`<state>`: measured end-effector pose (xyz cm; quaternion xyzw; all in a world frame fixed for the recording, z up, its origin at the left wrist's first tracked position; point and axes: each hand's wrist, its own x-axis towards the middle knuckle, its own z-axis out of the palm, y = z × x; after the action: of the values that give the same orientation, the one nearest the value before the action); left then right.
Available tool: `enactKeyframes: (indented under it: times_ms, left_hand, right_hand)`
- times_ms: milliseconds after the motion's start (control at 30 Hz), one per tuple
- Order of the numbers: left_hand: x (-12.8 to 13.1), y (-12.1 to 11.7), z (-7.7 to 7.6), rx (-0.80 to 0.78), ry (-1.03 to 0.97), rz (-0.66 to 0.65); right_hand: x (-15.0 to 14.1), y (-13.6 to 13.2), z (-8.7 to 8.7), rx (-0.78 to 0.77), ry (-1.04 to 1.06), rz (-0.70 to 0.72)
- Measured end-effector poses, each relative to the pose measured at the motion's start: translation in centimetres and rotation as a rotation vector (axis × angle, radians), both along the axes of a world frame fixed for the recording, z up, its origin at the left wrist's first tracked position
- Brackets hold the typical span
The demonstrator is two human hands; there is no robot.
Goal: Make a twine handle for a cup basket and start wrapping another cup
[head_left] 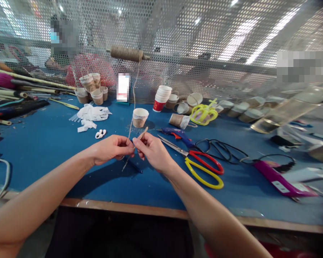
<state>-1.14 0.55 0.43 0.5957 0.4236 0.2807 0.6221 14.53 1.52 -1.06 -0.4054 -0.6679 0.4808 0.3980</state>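
Observation:
My left hand [112,148] and my right hand [152,151] meet above the blue table [51,143], both closed in a pinch on a thin length of brown twine [134,96]. The twine runs up from my fingers to a spool [126,53] mounted on the mesh screen. A short end of it sticks up from my right fingers, and another end hangs down below my left hand. A paper cup wrapped in twine [139,117] stands just beyond my hands.
Red-and-yellow scissors [201,165] lie right of my right hand, with a blue glue gun [177,134] and black cord behind. Stacked paper cups [161,98], a yellow crown [204,112], white scraps [91,114] and a purple tool [278,179] surround them. Someone sits behind the mesh.

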Motion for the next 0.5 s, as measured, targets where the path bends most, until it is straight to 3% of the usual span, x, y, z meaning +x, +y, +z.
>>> enactKeyframes:
  times_ms: [500]
  left_hand:
    - [0.56,-0.33,0.09,-0.013,-0.089,0.068]
  right_hand:
    - [0.08,-0.13,0.15,0.010,0.050,0.000]
